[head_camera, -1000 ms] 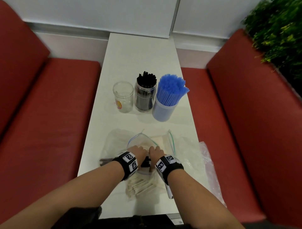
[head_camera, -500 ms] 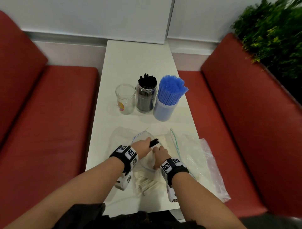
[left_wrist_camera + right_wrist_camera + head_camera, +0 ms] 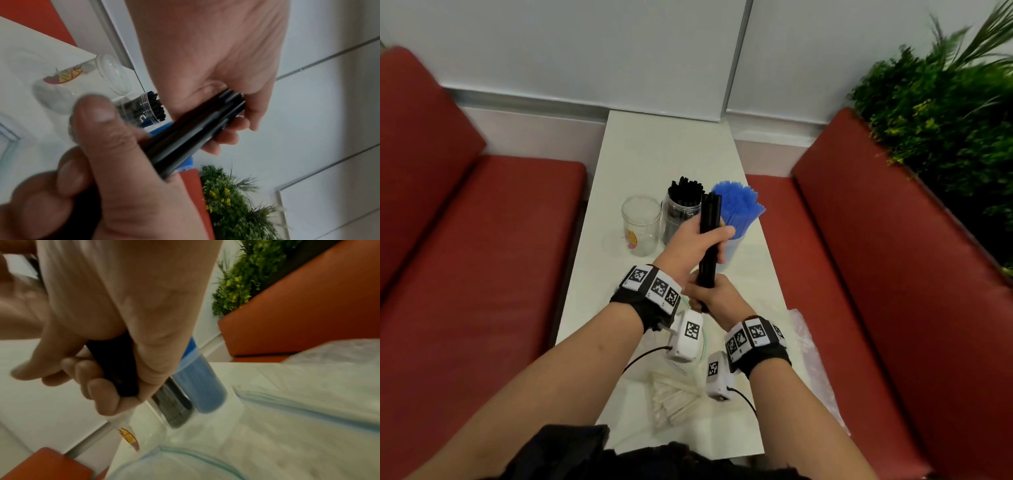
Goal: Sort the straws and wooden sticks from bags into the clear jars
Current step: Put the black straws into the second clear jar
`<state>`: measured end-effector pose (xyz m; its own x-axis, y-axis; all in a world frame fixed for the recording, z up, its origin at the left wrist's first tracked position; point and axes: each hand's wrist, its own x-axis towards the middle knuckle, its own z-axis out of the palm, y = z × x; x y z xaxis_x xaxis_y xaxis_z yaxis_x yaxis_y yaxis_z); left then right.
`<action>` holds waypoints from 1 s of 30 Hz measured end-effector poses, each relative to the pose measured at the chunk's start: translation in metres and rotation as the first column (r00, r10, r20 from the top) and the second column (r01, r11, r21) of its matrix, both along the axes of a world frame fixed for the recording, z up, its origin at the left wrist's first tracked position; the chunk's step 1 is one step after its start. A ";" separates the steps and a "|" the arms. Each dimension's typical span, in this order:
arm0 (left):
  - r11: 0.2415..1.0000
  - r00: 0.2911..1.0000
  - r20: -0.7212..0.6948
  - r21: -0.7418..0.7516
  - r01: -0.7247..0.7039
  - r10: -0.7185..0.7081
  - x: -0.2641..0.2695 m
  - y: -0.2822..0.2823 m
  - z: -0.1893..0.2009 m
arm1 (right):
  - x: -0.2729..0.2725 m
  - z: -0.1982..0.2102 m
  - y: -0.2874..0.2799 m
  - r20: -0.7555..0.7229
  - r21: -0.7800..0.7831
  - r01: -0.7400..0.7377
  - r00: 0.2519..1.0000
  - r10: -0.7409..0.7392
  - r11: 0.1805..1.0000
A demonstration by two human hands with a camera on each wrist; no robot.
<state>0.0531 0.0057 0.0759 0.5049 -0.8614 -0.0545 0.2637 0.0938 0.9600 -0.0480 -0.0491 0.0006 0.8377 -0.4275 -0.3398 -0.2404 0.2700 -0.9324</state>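
Both hands hold one bundle of black straws (image 3: pixel 710 219) upright above the table, in front of the jars. My left hand (image 3: pixel 700 244) grips its middle, fingers curled round it (image 3: pixel 230 134). My right hand (image 3: pixel 714 298) grips the lower end (image 3: pixel 115 369). Behind stand an empty clear jar (image 3: pixel 641 226), a jar of black straws (image 3: pixel 678 209) and a jar of blue straws (image 3: pixel 738 207). A clear bag of wooden sticks (image 3: pixel 676 401) lies near the front edge, under my wrists.
Empty clear zip bags (image 3: pixel 806 346) lie on the white table (image 3: pixel 664 147) at the right front, one hanging over the edge. Red benches (image 3: pixel 482 240) flank the narrow table. A green plant (image 3: pixel 945 113) stands behind the right bench.
The hands were down at the bag's mouth, pulling out black straws. Now the bundle is out of the bag and raised upright toward the jars, both hands round it.
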 end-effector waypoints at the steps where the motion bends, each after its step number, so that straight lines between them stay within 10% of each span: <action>1: 1.000 1.000 -0.016 0.013 0.026 -0.025 -0.001 0.000 0.006 | 0.003 0.007 -0.003 0.023 -0.044 -0.013 1.000 0.014 0.999; 9: 0.997 0.961 0.266 -0.021 -0.076 0.079 -0.017 -0.014 0.038 | 0.008 0.033 -0.014 0.151 0.008 0.126 0.981 -0.126 0.992; 17: 0.980 0.964 0.256 0.161 -0.118 0.074 -0.008 -0.008 0.006 | -0.019 0.067 -0.054 0.103 -0.048 -0.316 0.942 0.319 0.948; 23: 0.836 0.855 -0.030 0.198 0.512 -0.517 -0.017 -0.011 -0.015 | -0.002 0.118 -0.072 0.417 -0.060 -0.077 0.904 0.095 0.995; 30: 0.990 0.821 -0.571 0.117 0.085 -0.003 -0.013 -0.010 -0.041 | 0.011 0.138 -0.077 0.588 -0.040 0.094 0.807 -0.053 0.995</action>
<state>0.0397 -0.0041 0.0349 0.3105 -0.8462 -0.4331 0.7666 -0.0465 0.6404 -0.0371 -0.1264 0.1382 0.8340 -0.4994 0.2347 0.3744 0.1997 -0.9055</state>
